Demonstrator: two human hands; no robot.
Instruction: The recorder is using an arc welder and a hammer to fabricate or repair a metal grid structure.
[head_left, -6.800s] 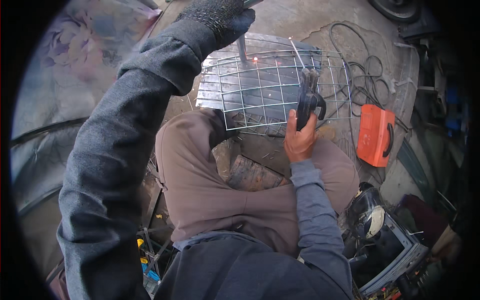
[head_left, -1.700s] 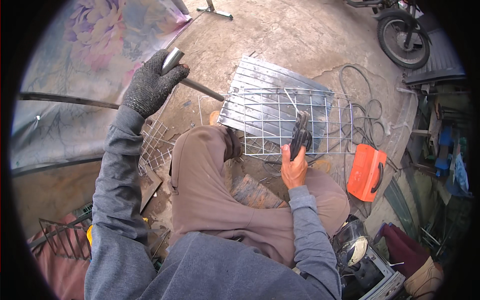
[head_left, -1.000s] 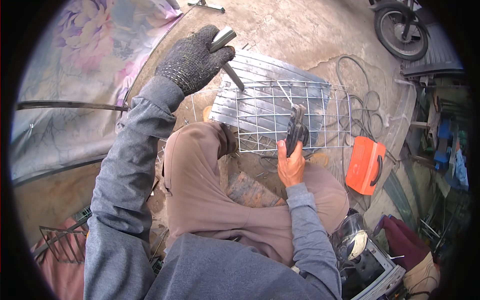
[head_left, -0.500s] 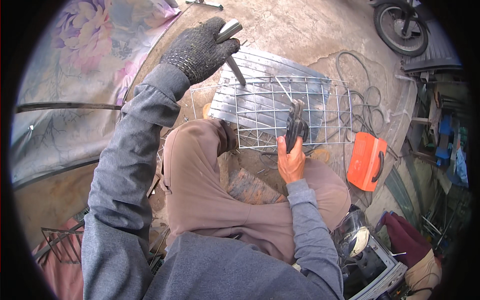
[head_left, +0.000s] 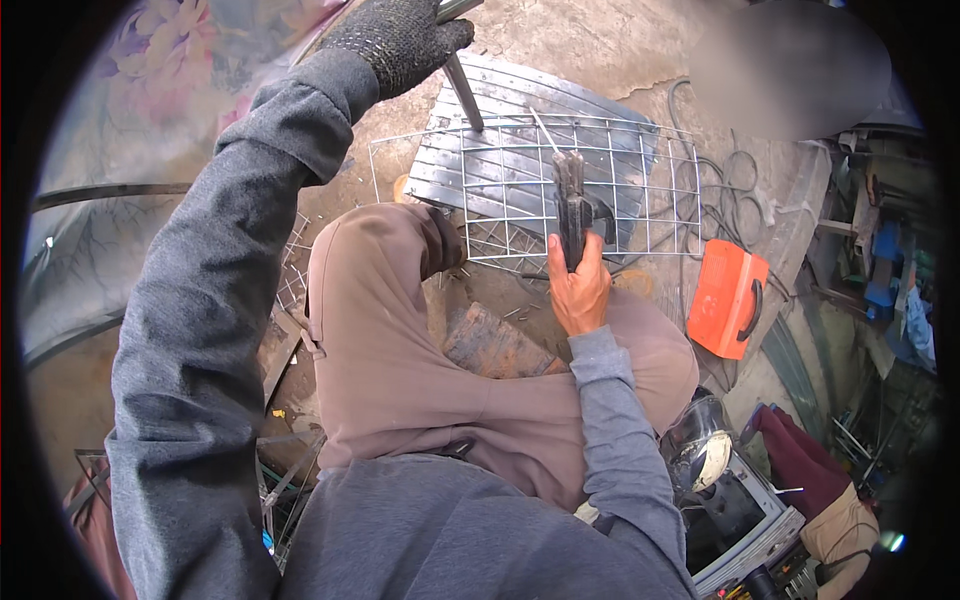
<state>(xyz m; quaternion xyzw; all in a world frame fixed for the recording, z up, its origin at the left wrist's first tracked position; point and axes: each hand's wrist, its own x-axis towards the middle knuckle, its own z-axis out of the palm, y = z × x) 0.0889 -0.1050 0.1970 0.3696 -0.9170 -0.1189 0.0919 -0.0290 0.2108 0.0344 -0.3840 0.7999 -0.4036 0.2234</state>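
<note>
My left hand (head_left: 395, 48), in a dark knitted glove, is at the top edge, closed round a metal tube (head_left: 464, 95). The tube slants down to a wire mesh panel (head_left: 463, 172), and a shiny crosspiece at its top is cut off by the frame. Bare, my right hand (head_left: 580, 292) grips a black welding electrode holder (head_left: 571, 222). From its jaws a thin electrode (head_left: 544, 130) points up and left over the mesh. Beneath the mesh lies a ribbed grey metal sheet (head_left: 436, 170). I cannot tell whether the electrode touches anything.
An orange welding machine (head_left: 724, 298) with a black handle stands right of the mesh, near loose cables (head_left: 738, 170). A rusty plate (head_left: 497, 343) lies between my legs. A welding mask (head_left: 700, 440) is at lower right. Flowered cloth (head_left: 160, 110) hangs at left.
The scene has shifted upward in the picture, and my left hand now reaches its top edge. My right hand has turned the electrode holder more upright and slightly left over the mesh.
</note>
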